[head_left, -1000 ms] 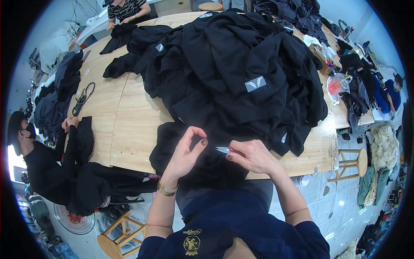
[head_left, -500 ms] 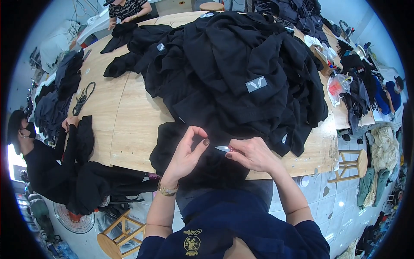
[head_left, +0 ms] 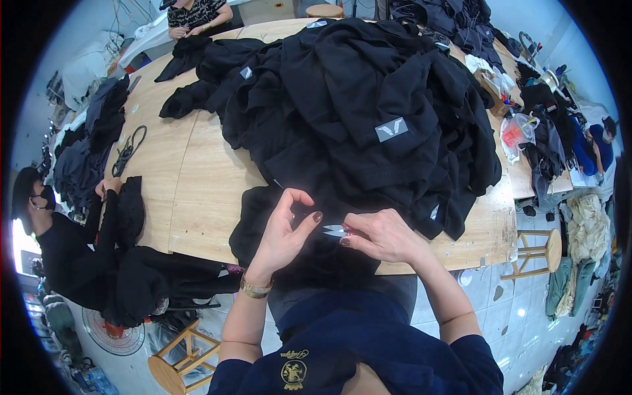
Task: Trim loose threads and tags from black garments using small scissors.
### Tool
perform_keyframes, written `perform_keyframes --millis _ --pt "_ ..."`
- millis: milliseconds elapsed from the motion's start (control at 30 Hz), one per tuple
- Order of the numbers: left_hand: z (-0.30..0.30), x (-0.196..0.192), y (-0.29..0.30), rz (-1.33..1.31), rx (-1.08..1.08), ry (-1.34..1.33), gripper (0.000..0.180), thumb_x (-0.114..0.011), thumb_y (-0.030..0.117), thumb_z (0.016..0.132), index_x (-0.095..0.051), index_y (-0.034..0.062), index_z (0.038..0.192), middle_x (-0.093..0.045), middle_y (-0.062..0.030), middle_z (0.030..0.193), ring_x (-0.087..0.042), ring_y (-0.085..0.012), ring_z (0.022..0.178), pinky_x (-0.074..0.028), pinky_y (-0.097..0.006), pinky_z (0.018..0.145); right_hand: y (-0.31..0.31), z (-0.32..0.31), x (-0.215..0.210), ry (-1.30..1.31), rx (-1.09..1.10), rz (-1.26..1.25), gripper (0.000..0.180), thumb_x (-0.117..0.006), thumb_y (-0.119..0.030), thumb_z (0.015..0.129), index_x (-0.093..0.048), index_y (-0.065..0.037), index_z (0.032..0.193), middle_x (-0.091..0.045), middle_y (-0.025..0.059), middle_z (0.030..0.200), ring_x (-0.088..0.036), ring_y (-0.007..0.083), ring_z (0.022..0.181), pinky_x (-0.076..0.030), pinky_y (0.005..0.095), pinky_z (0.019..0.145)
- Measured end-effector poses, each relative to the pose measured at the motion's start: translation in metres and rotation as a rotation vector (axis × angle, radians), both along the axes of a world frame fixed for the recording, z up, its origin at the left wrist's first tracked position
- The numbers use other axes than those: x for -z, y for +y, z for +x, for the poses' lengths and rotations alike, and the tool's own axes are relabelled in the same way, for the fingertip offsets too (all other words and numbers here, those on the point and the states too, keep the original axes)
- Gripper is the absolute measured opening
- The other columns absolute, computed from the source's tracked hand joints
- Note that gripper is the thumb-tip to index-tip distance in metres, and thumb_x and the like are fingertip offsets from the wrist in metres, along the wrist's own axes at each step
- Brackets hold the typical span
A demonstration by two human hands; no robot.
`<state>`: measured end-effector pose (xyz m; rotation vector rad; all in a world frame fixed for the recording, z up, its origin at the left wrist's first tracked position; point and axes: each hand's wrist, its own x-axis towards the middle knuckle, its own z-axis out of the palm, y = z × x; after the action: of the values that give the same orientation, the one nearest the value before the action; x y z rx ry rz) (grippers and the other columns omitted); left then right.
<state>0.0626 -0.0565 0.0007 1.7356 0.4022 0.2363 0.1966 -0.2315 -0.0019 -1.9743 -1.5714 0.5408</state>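
My right hand is closed around small thread snips with silver blades, which stand slightly apart and point left toward my left thumb. A black garment lies at the near edge of the table and hangs into my lap. My left hand has its thumb and forefinger curled around dark cloth of this garment; its other fingers are mostly hidden. Just beyond both hands rises a large heap of black garments, several with a grey label patch.
The wooden table carries a black cord loop at left. One masked person handles dark cloth at left; another person works at the far side. A stool stands at right, another stool at lower left.
The snips' blades have parted and shifted slightly left with my right hand. My left hand has barely moved.
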Motion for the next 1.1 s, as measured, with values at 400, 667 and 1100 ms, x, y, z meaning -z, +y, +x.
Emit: perform_keyframes --millis 400,667,1100 --pt "0.003 0.011 0.002 -0.061 -0.010 -0.052 0.012 -0.055 0.015 0.093 -0.049 0.0052 0.098 -0.046 0.0046 0.075 -0.033 0.0005 0.056 -0.028 -0.018 0.050 0.001 0.003 0.019 0.163 0.116 0.178 0.031 -0.051 -0.034 0.092 -0.049 -0.004 0.084 -0.056 0.0130 0.064 -0.057 0.0299 0.059 -0.040 0.0368 0.050" --pt "0.006 0.026 0.004 -0.177 -0.053 -0.078 0.011 -0.054 0.014 0.094 -0.050 0.0046 0.097 -0.046 0.0050 0.075 -0.035 0.0008 0.060 -0.029 -0.017 0.052 0.016 -0.023 0.018 0.319 0.197 0.450 0.029 -0.071 -0.017 0.080 -0.053 -0.003 0.097 -0.054 0.0093 0.064 -0.054 0.0182 0.052 -0.041 0.0262 0.051" --pt "0.008 0.029 0.005 -0.315 -0.093 -0.100 0.007 -0.054 0.011 0.093 -0.050 0.0043 0.095 -0.045 0.0063 0.075 -0.036 0.0008 0.065 -0.031 -0.016 0.056 0.013 -0.011 0.040 0.740 0.590 0.605 0.012 -0.064 -0.012 0.088 -0.057 -0.002 0.085 -0.047 -0.0071 0.065 -0.034 -0.0020 0.056 -0.028 0.0162 0.050"
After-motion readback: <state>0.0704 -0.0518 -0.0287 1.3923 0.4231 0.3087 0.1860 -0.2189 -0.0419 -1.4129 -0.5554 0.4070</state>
